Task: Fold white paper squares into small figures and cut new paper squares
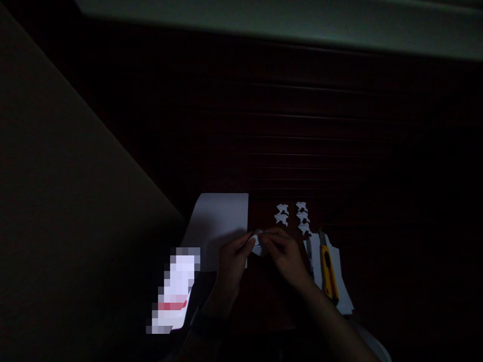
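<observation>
Between my two hands is a small piece of folded white paper (258, 249). My left hand (233, 255) pinches its left side with thumb and fingers. On the other side, the thumb and fingers of my right hand (284, 251) close on the paper too; its fold details are too dark to make out. Several small folded white paper figures (303, 216) lie in two columns on the dark table, just beyond my right hand. A large white sheet (222, 216) lies flat, partly behind my left hand.
A yellow utility knife (328, 274) rests on white paper sheets (343, 286) at the right. A lit phone screen (177, 289), partly pixelated, glows at lower left. Behind the table are dark horizontal panels (287, 100), with a pale wall (75, 166) at left.
</observation>
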Motion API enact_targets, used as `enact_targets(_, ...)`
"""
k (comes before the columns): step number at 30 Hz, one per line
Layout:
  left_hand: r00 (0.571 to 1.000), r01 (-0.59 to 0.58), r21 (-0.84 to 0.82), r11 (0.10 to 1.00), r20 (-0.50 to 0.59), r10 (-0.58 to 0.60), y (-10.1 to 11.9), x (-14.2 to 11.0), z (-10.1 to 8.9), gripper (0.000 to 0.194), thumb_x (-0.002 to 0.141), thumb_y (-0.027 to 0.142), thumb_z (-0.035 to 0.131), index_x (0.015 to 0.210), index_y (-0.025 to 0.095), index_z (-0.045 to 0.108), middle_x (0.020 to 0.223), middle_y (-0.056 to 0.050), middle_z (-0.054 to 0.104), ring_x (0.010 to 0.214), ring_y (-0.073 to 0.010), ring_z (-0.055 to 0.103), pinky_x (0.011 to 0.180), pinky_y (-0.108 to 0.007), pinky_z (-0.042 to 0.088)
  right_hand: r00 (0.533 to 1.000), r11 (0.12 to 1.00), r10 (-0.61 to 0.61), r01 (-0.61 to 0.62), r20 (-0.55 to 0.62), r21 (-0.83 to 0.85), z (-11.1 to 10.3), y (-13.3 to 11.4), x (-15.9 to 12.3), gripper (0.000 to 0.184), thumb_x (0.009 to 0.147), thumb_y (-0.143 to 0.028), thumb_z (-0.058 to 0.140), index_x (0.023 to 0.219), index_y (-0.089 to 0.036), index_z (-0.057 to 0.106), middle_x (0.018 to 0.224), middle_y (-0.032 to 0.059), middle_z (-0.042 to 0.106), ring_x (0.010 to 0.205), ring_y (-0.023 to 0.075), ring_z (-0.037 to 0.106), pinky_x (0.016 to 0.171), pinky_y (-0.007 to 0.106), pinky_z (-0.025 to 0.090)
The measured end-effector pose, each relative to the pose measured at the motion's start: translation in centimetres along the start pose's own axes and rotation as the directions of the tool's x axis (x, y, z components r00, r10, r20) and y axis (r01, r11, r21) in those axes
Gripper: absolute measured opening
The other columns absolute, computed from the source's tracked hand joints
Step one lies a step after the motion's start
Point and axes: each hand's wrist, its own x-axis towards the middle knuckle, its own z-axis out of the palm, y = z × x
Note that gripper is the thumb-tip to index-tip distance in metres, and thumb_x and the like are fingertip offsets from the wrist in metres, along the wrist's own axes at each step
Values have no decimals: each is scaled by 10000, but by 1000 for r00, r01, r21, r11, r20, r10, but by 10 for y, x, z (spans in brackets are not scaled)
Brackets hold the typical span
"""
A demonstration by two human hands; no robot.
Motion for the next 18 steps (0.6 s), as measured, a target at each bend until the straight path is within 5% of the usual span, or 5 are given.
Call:
enact_targets(5, 999, 36, -34, 999, -30, -38, 1, 1, -3, 358, 670, 303, 724, 989, 140, 716, 982, -97, 714, 894, -245, 638, 715, -290, 495, 999, 993, 2, 3, -49, 120, -4, -3, 1, 156, 832, -294, 590, 774, -203, 703, 981, 50, 643, 927, 198, 581, 819, 315, 429)
enact_targets(9, 993, 115, -123, 986, 39, -111, 7, -2, -3, 364, 691, 322, 713, 1009, 144, 705, 965, -104, 711, 845, -223, 647, 709, -290, 500, 975, 945, 174, -124, -141, 303, -7, 3, 3, 172, 793, -366, 626, 774, -200, 667, 828, 26, 663, 776, 185, 589, 711, 299, 436)
enact_targets(12, 978, 172, -206, 963, 149, -143, 10, -6, -1, 349, 711, 322, 702, 1006, 135, 700, 931, -113, 711, 806, -210, 652, 711, -295, 506, 961, 875, 269, -217, -62, 433, -8, 10, 5, 195, 753, -376, 666, 839, -202, 670, 782, 20, 658, 716, 178, 582, 656, 287, 429)
enact_targets(18, 959, 219, -292, 931, 242, -150, 8, -6, -2, 329, 724, 267, 686, 1021, 127, 685, 1029, -147, 680, 874, -237, 641, 695, -302, 516, 955, 799, 258, -297, 149, 523, -10, 9, 4, 270, 700, -275, 724, 957, -201, 685, 866, 45, 677, 786, 192, 598, 715, 306, 431)
